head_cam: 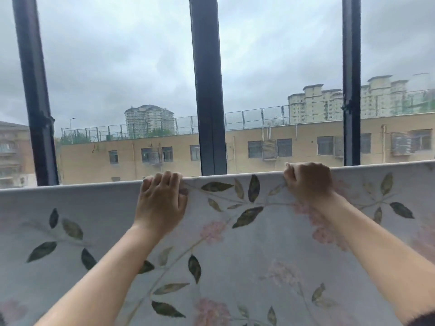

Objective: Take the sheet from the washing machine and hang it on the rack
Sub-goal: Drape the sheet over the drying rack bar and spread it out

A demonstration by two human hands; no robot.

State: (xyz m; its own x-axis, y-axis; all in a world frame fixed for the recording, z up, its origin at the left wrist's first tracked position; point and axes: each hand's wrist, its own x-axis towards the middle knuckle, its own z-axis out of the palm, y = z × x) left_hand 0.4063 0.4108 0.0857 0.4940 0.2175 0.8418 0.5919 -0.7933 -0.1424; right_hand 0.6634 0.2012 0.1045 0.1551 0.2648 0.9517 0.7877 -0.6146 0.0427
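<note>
The sheet (235,255) hangs spread across the whole lower half of the view. It is pale grey-lilac cloth printed with dark green leaves, thin stems and faint pink blossoms. Its top edge runs as a folded line from the left side to the right, rising slightly toward the right. Whatever bar of the rack lies under that fold is covered by the cloth and cannot be seen.

The left grip (162,203), a bare hand, holds the top edge left of centre. Its fingers (162,178) are curled over the fold to the far side, and the thumb presses the cloth on the near side. The right grip (308,182) holds the same edge further right, well apart from the left. Its knuckles face up, its fingers are closed tight over the fold, and the cloth is puckered just beside it. Both bare forearms reach up from the bottom corners across the near face of the sheet.

Beyond the sheet stands a window (282,55) with three dark upright bars (209,90). Through the glass there is a long tan building (306,142) with a wire fence (254,118) on its roof. Pale towers (149,118) rise further off under a grey, cloudy sky (117,55).
</note>
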